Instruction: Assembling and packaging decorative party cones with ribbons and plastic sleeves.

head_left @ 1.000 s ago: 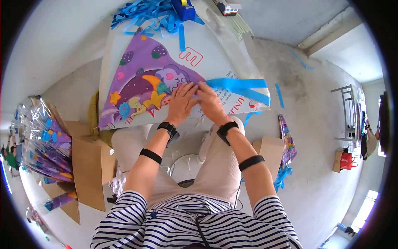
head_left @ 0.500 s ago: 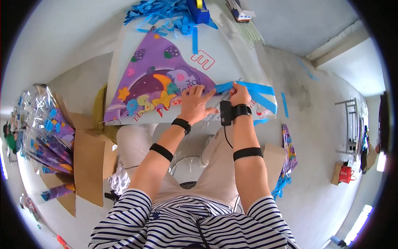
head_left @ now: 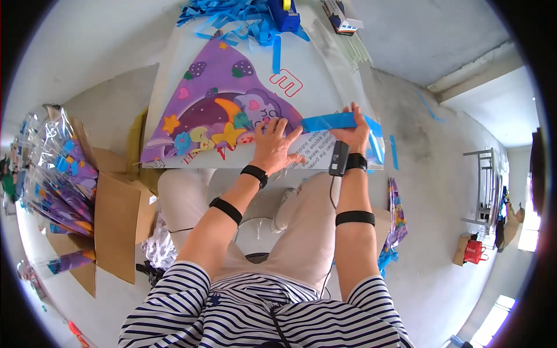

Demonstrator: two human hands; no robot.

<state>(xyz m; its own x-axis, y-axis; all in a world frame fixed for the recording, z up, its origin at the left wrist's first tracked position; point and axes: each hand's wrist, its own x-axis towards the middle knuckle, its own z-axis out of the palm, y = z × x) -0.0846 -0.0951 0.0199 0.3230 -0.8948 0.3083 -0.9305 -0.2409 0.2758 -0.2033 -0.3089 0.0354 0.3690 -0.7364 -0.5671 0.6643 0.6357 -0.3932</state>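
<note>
A purple triangular sheet printed with stars, a moon and berries, like a kite sail [head_left: 200,75], lies on a white board [head_left: 296,49]. My left hand [head_left: 272,145] rests with spread fingers on the sheet's lower right part. From the sheet's right corner a flat blue strip [head_left: 328,122] runs to the right. Against that strip lies my right hand [head_left: 353,133], fingers stretched upward and thumb apart; its palm side is partly hidden. Beyond it, more blue strip [head_left: 376,149] hangs folded at the board's right edge.
Blue strips [head_left: 232,17] are heaped at the far edge beside a blue tape dispenser [head_left: 285,17]. A small box [head_left: 342,20] stands far right. To the left, a cardboard box [head_left: 119,214] sits near wrapped purple sheets [head_left: 64,197]. Another printed sheet [head_left: 396,214] hangs low right.
My right hand has moved right along the blue strip, its pinch loosened into stretched fingers. The strip's near part now lies flatter. My left hand stays in place.
</note>
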